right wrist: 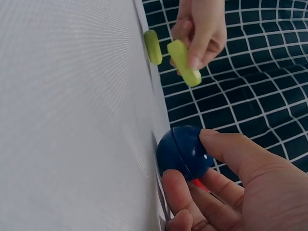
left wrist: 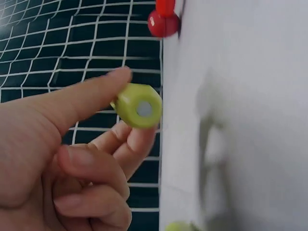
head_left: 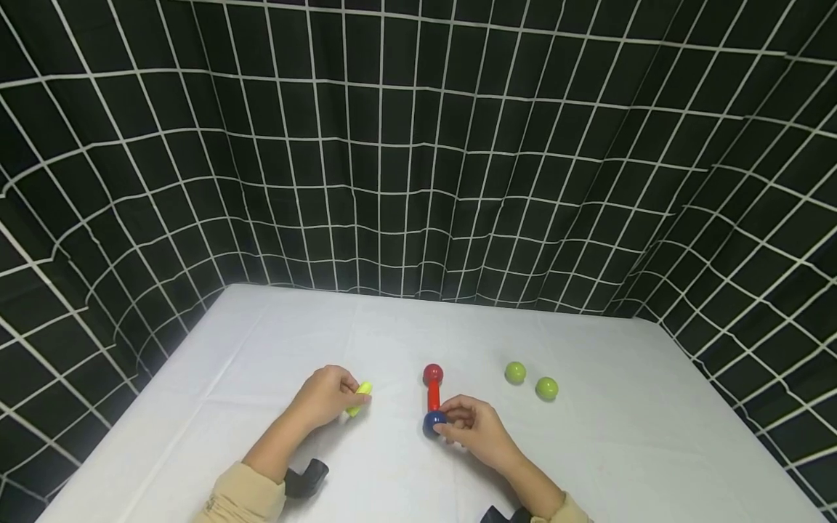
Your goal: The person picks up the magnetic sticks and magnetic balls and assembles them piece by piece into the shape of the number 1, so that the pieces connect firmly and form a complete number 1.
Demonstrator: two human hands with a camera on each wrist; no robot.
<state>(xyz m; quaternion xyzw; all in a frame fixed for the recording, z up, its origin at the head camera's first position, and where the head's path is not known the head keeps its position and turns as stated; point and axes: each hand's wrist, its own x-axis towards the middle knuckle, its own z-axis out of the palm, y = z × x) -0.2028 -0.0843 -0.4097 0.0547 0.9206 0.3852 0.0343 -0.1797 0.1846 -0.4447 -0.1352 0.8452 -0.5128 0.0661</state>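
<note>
My left hand (head_left: 325,396) pinches a yellow-green rod (head_left: 360,399) between thumb and fingers, a little above the table. One end of this rod (left wrist: 137,107) faces the left wrist camera and has a round pale grey spot in it. With thumb and fingertips my right hand (head_left: 482,436) holds a dark blue ball (right wrist: 183,153), which has a seam around it. A red rod (head_left: 434,396) runs from the blue ball to a red ball (head_left: 433,374) at its far end, all three in one line.
Two green balls (head_left: 515,373) lie to the right on the white table (head_left: 608,443). In the right wrist view another yellow-green rod (right wrist: 153,47) lies beyond the held one. A black curtain with white grid lines (head_left: 405,160) surrounds the table's back and sides.
</note>
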